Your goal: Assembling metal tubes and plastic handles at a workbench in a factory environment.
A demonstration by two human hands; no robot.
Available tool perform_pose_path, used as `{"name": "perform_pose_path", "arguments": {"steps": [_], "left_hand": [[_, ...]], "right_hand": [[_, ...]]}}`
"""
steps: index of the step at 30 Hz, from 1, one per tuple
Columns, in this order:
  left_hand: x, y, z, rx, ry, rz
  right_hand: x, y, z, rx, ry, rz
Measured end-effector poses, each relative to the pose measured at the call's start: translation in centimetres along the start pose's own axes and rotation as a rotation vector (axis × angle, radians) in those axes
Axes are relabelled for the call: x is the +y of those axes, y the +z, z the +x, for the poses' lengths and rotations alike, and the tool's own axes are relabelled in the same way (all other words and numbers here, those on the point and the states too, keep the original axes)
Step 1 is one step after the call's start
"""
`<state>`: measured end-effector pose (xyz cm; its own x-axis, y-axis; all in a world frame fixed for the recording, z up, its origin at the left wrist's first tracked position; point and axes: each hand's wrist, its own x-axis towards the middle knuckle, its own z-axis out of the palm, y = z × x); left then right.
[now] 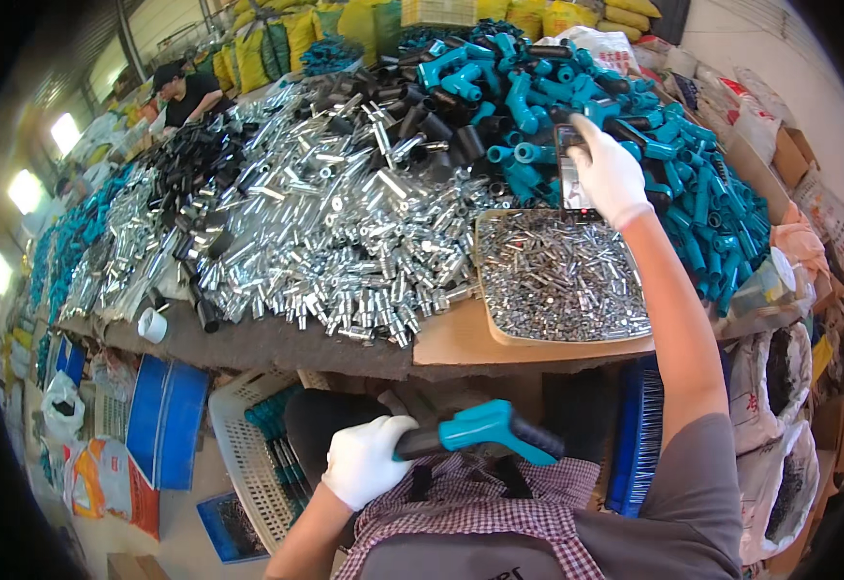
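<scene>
My left hand (369, 461), in a white glove, is closed round the black end of a teal-and-black angled plastic tool handle (480, 426), held over my lap below the table's front edge. The handle's teal body points to the right and ends in a black grip. Out over the table, my right hand (610, 176), gloved in white too, grips a smartphone (571, 179) with its lit screen upward. Beneath the phone stands a shallow tray (499, 337) full of small metal screws and pins. More teal handles (528, 97) are heaped behind and right of the phone.
Shiny metal fittings (345, 251) and black sleeves (200, 164) cover much of the table. A white cup (152, 326) sits at the front left. Below are a white basket (248, 425), blue bins (166, 416) and sacks (770, 483). Another person (190, 97) is at the far left.
</scene>
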<state>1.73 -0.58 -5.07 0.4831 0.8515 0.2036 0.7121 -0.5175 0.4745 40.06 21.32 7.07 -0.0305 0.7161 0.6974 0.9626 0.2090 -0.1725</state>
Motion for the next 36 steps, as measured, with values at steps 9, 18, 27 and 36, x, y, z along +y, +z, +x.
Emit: {"name": "perform_pose_path", "arguments": {"steps": [9, 18, 27, 36], "left_hand": [[4.1, -4.7, 7.8, -0.215, 0.531, 0.194], [-0.5, 0.9, 19.0, 0.273, 0.227, 0.380], [-0.2, 0.8, 19.2, 0.297, 0.180, 0.188], [2.9, -3.3, 5.8, -0.013, -0.170, -0.572]], "right_hand": [[-14.0, -3.0, -20.2, -1.492, 0.424, 1.346], [-15.4, -3.3, -26.2, -0.687, 0.821, 1.618], [-15.9, -4.0, -25.5, -0.722, 0.715, 1.560], [-15.4, -2.9, -27.4, -0.446, 0.145, 0.853]]}}
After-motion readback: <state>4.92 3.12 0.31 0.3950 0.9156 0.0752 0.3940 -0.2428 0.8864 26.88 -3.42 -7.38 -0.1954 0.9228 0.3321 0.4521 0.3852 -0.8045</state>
